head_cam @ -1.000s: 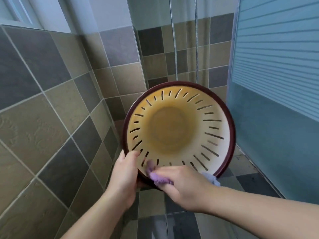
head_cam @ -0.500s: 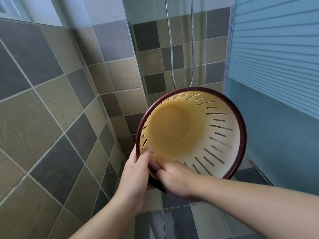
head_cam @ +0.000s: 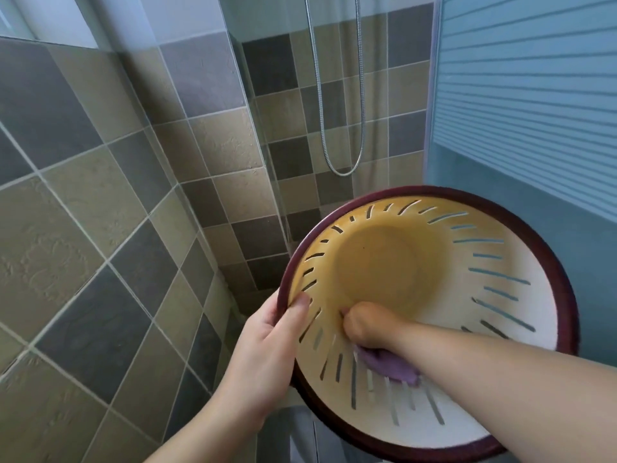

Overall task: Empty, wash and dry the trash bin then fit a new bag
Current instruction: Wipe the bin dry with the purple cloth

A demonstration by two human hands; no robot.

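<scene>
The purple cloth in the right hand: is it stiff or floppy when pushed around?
Probably floppy: the purple cloth bunches under the right hand. It seems light. It should follow the bin wall's curve.

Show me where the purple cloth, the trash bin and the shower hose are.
purple cloth [head_cam: 390,365], head view, bunched part under the right hand.
trash bin [head_cam: 521,322], head view, pale inner wall.
shower hose [head_cam: 319,95], head view, left strand.

bin: round plastic trash bin [head_cam: 521,295], cream inside, dark maroon rim, thin slots down its wall
pose: held up off the floor, tipped on its side, open mouth facing the camera
state: empty, yellowish flat bottom visible
cloth: purple cloth [head_cam: 390,364] pressed against the lower inner wall, partly hidden
</scene>
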